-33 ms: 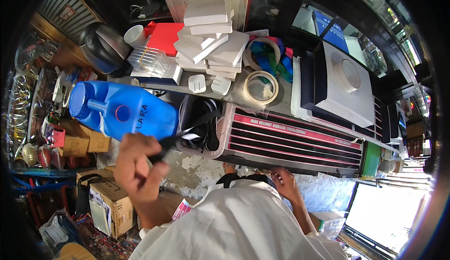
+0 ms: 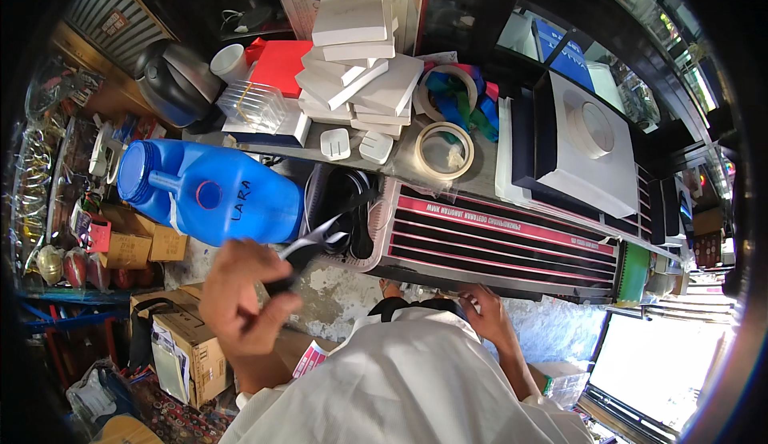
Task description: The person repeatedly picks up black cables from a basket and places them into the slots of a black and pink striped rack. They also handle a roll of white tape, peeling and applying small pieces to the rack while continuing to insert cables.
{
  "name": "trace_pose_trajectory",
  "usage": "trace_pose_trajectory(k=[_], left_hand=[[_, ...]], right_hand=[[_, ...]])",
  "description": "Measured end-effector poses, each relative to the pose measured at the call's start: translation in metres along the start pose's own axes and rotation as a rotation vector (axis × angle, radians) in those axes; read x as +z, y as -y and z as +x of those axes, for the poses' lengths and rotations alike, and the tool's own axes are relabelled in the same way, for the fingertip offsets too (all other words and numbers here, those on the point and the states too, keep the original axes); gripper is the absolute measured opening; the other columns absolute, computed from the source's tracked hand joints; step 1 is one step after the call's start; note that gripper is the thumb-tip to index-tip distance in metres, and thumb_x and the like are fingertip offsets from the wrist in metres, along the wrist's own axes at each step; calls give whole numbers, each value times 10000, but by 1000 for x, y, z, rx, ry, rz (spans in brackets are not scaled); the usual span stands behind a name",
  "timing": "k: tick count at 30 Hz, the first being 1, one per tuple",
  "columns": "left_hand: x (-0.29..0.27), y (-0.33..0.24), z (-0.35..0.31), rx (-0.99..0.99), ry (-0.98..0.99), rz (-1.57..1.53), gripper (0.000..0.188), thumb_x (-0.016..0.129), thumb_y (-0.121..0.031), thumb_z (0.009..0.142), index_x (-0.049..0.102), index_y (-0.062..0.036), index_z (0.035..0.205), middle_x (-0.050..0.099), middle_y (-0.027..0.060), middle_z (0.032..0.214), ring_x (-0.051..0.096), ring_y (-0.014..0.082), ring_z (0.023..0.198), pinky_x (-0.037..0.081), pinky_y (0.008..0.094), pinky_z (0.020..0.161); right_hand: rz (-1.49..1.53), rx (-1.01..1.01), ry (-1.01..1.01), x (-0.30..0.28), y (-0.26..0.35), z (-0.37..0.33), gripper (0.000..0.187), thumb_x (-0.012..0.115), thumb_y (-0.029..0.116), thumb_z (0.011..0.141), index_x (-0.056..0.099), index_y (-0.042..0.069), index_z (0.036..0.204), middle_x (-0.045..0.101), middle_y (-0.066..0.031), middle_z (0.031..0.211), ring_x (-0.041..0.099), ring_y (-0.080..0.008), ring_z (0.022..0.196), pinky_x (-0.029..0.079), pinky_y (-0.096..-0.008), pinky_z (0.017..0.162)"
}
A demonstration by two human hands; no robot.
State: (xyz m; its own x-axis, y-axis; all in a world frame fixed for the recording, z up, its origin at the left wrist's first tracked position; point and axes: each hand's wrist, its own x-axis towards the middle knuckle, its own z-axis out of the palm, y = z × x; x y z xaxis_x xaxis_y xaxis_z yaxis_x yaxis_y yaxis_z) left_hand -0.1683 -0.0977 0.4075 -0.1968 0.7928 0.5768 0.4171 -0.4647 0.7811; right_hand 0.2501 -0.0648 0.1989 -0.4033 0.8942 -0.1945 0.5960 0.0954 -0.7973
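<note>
My left hand (image 2: 246, 296) is raised at the lower left, in front of the blue plastic jug (image 2: 240, 192). It is closed around the black handle of what looks like a pair of scissors (image 2: 308, 250). Blurred by motion, their shiny blades point up and right toward a grey basket (image 2: 376, 244) of coiled black cables (image 2: 350, 224). By the table's front edge is my right hand (image 2: 484, 310), its fingers loosely bent and apart, with nothing seen in them.
Stacked white boxes (image 2: 350, 20), two white plug adapters (image 2: 335, 145) and a roll of tape (image 2: 444, 150) lie on the table. A black kettle (image 2: 176, 80) stands at the back left. Farther right is a larger white box (image 2: 588, 144); cardboard boxes (image 2: 192, 340) sit at the lower left.
My left hand has moved slightly right and down with the scissors, whose blades have shifted the same way. My right hand stays by the table edge.
</note>
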Motion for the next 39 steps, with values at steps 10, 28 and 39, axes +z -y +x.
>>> trace_pose_trajectory(k=[10, 28, 39], left_hand=[[27, -37, 0, 105, 777, -25, 489, 970, -123, 862, 785, -60, 1311, 771, 79, 1008, 733, 244, 778, 542, 378, 685], [-14, 29, -20, -513, 938, -129, 399, 992, -243, 872, 811, -51, 1171, 803, 124, 907, 777, 255, 760, 578, 358, 699], [40, 109, -14, -804, 828, -105, 179, 846, -118, 1019, 778, 17, 1116, 749, 14, 882, 631, 67, 807, 520, 282, 734]], right_hand=[[361, -687, 348, -39, 212, 45, 468, 880, 209, 973, 696, -20, 1337, 722, -212, 1303, 697, -403, 1237, 537, -487, 1098], [426, -253, -101, -167, 132, -44, 317, 812, 262, 907, 714, -36, 869, 688, -140, 765, 644, -291, 675, 495, -401, 698], [-5, 329, -293, -274, -13, -105, 122, 719, 81, 1004, 655, 19, 921, 588, 6, 770, 511, -72, 707, 407, -286, 653]])
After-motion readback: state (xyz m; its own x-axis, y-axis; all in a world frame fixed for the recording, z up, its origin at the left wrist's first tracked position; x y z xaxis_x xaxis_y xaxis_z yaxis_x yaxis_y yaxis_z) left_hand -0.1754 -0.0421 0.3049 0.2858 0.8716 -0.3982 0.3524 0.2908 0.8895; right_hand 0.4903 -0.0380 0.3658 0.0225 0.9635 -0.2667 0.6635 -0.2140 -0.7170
